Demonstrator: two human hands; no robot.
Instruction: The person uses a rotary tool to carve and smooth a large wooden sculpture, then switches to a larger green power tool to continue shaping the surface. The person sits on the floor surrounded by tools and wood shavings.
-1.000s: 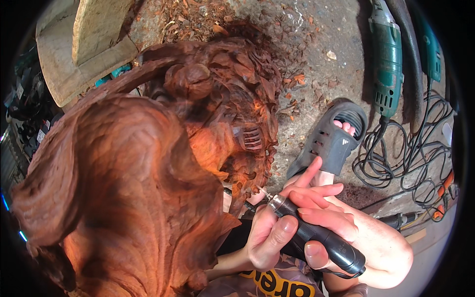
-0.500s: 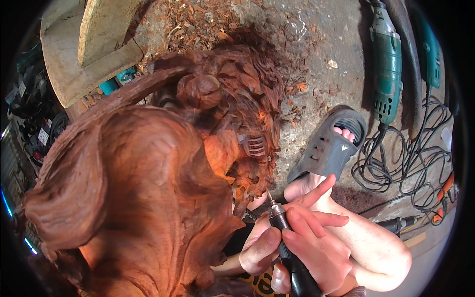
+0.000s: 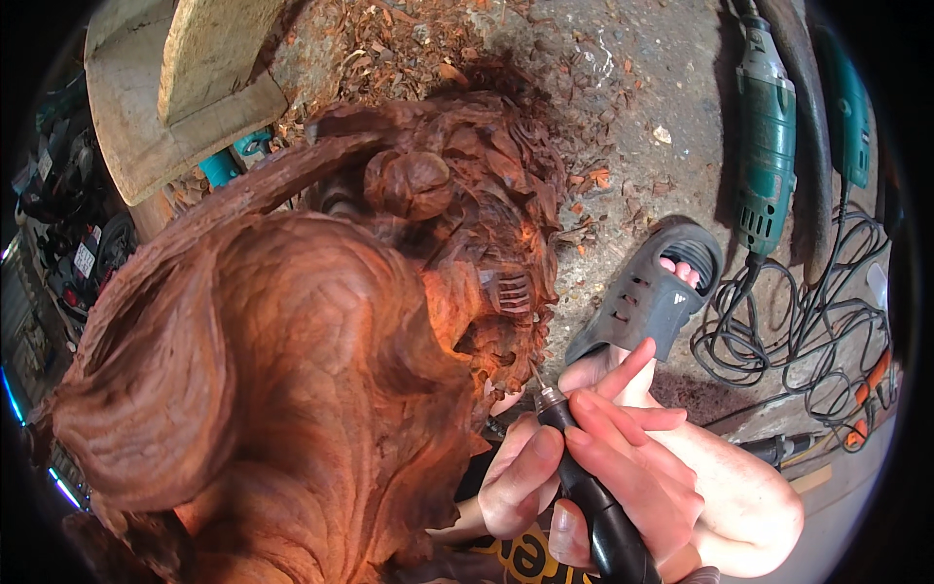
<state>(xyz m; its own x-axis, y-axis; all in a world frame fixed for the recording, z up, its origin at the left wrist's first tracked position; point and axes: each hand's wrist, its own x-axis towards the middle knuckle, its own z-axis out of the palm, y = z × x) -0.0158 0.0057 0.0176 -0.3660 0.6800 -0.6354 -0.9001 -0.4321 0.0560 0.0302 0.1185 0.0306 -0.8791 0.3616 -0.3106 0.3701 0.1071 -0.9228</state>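
Observation:
A large reddish-brown wood carving with flowing folds fills the left and middle of the view. At its right side is a carved head with a row of teeth. A black rotary tool handpiece with a thin metal bit points up at the carving's lower right edge; whether the bit touches the wood I cannot tell. My right hand is wrapped round the handpiece, with some fingers stretched out. From the other side, my left hand grips it near the collar, its fingers partly hidden.
My foot in a grey slide sandal rests right of the carving. Green power tools and tangled black cables lie at the far right. Wood chips cover the floor behind. Curved pale boards stand at the back left.
The carving appears slightly farther right in view. The handpiece has shifted a little with its bit at the carving's edge; both hands keep hold of it.

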